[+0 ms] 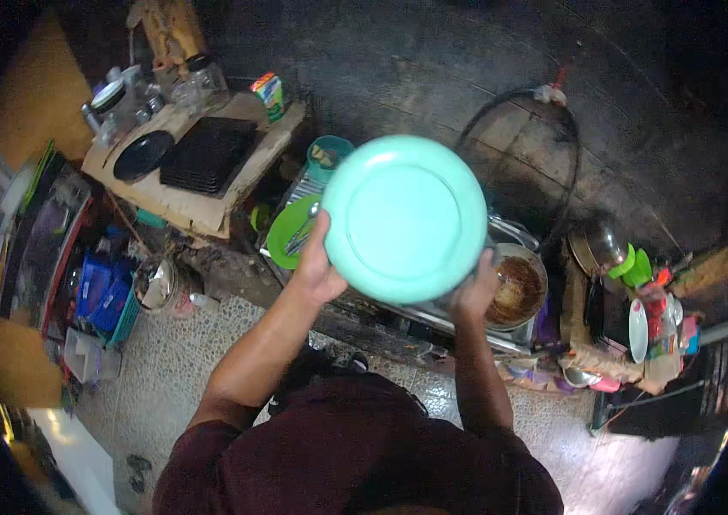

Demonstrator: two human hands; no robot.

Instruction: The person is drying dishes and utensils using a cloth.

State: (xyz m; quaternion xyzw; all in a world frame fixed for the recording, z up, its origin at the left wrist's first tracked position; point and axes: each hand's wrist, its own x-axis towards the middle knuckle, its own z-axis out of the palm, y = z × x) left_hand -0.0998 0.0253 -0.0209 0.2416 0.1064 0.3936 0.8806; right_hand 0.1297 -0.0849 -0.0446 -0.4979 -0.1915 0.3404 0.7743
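Note:
A round mint-green plate (405,219) is held up in front of me between both hands. My left hand (320,264) grips its lower left rim, the thumb along the edge. At the lower right rim my right hand (476,286) holds it, the fingers partly hidden. Beyond the plate to the left lies a bright green bowl (281,241) with metal cutlery in it, and above that a teal container (331,151) with small pieces inside. Just right of my right hand, a pan (545,286) with a browned inner surface sits on a metal stove or counter, partly covered by the plate.
On the wooden table (164,215) at the upper left are a dark round plate (144,156), stacked black trays (209,154), glass jars and a carton. A metal pot (589,248) and utensils stand at the right. Blue baskets (103,290) and a bucket (177,290) are at the left.

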